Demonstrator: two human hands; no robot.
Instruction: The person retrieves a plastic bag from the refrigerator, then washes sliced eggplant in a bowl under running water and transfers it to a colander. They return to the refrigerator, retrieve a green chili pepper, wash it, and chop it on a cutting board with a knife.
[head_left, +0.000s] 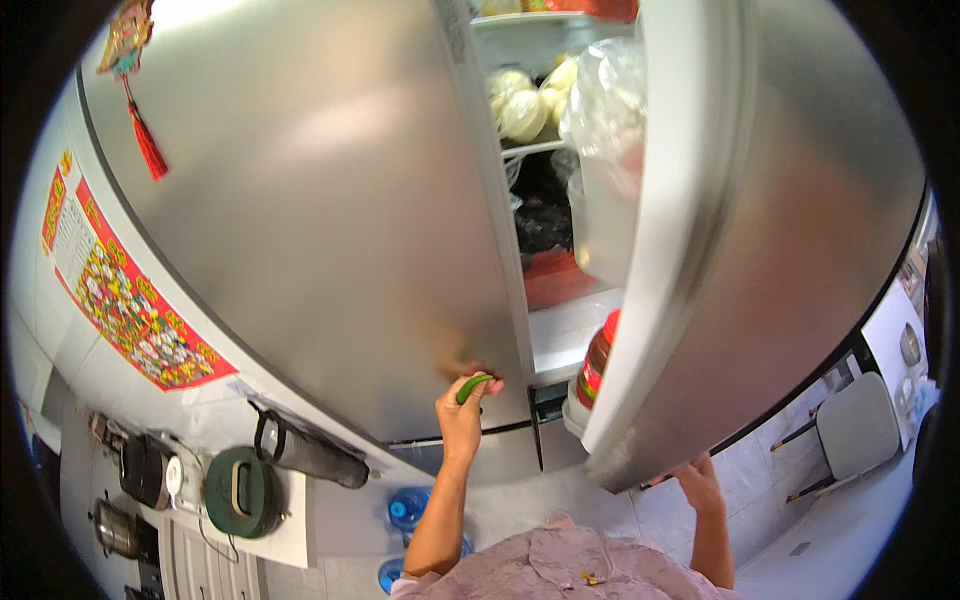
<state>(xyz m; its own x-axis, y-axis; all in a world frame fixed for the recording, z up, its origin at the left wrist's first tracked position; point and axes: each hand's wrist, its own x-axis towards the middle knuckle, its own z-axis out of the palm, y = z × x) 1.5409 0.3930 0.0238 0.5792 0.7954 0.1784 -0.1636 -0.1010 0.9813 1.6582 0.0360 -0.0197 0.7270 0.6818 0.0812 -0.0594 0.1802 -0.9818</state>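
Note:
My left hand (463, 412) pinches a green chili pepper (472, 388) between thumb and fingers. It is in front of the lower part of the refrigerator's left door (322, 247), which is closed. My right hand (699, 484) is at the bottom edge of the right door (795, 225), which stands ajar. A thin dark object (657, 481) with some red on it sticks out from its fingers; what it is I cannot tell. Part of that hand is hidden by the door. Inside are bagged pale round items (523, 115), a black plastic bag (544, 221) and a red bag (555, 277).
A red-lidded jar (596, 360) stands in the door's lower shelf. Blue water bottles (409, 508) are on the floor at left, near a counter with a dark green appliance (244, 491). A grey chair (855, 424) stands at right. A red tassel (146, 142) hangs on the left door.

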